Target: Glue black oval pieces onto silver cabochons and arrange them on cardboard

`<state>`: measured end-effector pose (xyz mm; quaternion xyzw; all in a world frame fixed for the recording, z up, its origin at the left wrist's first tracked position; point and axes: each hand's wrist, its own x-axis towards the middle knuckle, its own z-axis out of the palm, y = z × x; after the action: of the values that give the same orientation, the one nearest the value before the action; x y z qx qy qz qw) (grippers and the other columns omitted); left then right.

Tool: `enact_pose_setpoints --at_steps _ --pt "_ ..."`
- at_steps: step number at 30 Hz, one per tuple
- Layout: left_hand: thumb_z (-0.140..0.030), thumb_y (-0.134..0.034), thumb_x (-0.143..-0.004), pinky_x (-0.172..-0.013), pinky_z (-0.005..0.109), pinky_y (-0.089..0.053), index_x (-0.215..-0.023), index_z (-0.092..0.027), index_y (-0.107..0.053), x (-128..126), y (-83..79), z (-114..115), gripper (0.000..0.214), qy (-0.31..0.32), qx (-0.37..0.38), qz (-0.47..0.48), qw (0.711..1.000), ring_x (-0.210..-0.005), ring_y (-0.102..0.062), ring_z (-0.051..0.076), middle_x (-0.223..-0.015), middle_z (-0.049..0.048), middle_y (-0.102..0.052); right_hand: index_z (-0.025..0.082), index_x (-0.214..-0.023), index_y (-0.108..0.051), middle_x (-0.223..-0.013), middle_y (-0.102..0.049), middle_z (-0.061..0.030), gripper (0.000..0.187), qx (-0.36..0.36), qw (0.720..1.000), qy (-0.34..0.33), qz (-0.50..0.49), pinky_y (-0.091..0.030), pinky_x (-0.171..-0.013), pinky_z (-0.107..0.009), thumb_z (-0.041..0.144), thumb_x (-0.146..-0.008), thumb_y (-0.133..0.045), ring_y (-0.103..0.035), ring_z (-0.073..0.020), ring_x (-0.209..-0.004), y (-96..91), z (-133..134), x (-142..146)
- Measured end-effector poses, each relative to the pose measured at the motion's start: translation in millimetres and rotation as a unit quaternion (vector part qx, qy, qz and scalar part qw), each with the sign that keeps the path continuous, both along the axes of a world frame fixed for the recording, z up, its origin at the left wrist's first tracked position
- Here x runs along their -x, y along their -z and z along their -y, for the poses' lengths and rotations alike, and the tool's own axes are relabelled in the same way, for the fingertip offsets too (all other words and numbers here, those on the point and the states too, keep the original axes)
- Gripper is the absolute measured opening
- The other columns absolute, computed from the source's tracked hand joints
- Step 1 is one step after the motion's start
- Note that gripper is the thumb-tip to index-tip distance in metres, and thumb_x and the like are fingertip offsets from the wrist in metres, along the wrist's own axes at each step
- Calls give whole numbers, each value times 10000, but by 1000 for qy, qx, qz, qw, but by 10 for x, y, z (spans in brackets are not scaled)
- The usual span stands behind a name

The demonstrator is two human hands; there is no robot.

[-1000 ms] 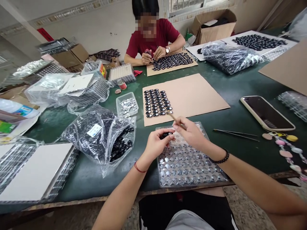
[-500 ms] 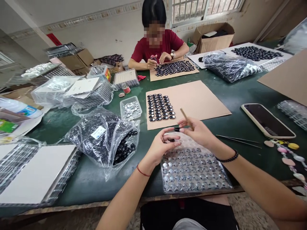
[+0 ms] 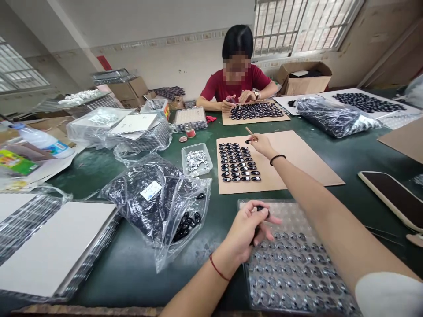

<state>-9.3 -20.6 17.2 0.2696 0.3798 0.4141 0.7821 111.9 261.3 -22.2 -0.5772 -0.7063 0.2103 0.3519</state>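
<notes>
My right hand (image 3: 262, 145) reaches over the brown cardboard sheet (image 3: 291, 163), closed round a thin wooden stick (image 3: 250, 131). At its fingertips is a small black oval piece (image 3: 247, 141), beside the top of rows of similar black pieces (image 3: 235, 163) with shiny silver spots. My left hand (image 3: 246, 229) is above the clear plastic tray (image 3: 284, 304), pinching another black oval piece (image 3: 262, 211) between thumb and finger. More black may show under its curled fingers. Round clear domed parts fill the tray's near rows.
A plastic bag (image 3: 132, 185) of black pieces lies open at left, near a small tub (image 3: 211, 165) of silver discs. A phone (image 3: 393, 198) lies at right. Across the table a co-worker (image 3: 238, 83) handles black pieces on cardboard. Stacked trays (image 3: 59, 246) stand at near left.
My right hand has moved away from my left, forward onto the cardboard, with the stick and a black piece. My left hand has turned over the tray. The head view has shifted.
</notes>
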Motion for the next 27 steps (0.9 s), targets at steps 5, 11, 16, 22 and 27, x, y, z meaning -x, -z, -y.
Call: enact_pose_setpoints --at_steps 5,11,16,22,27 --pt "-316 -638 -658 -261 146 -155 -804 -145 -508 -54 51 47 261 49 27 12 998 -324 -466 42 -602 21 -640 92 -870 -657 -827 -655 -90 210 45 998 3 42 -370 -652 -247 157 -713 -534 -522 -140 -694 132 -205 89" --pt "-328 -634 -658 -261 154 -171 -822 -145 -515 -119 113 79 273 67 25 -13 997 -321 -449 41 -592 4 -624 86 -794 -674 -716 -645 -95 219 64 997 0 45 -341 -630 -263 253 -762 -535 -510 -146 -650 126 -115 160" --pt "-341 -665 -634 -287 147 -170 -841 -128 -562 -87 83 43 314 58 7 -66 996 -345 -437 28 -594 -1 -597 61 -843 -640 -774 -636 -99 308 56 998 7 -9 -361 -632 -243 315 -828 -468 -513 -135 -670 -127 -13 100" --pt "-329 -678 -638 -314 122 -171 -797 -154 -534 10 50 -87 277 -55 -28 -49 997 -356 -352 4 -532 -62 -486 137 -757 -576 -721 -584 -42 495 26 998 -22 -60 -383 -580 -206 508 -877 -271 -508 -108 -612 -442 980 -398" --pt "-360 -679 -628 -312 117 -185 -868 -153 -552 37 74 -171 341 -81 -37 -64 994 -375 -353 11 -551 -62 -476 159 -737 -564 -640 -545 -8 364 36 979 -201 11 -375 -583 -232 416 -885 -353 -504 -123 -608 -537 2361 -777"
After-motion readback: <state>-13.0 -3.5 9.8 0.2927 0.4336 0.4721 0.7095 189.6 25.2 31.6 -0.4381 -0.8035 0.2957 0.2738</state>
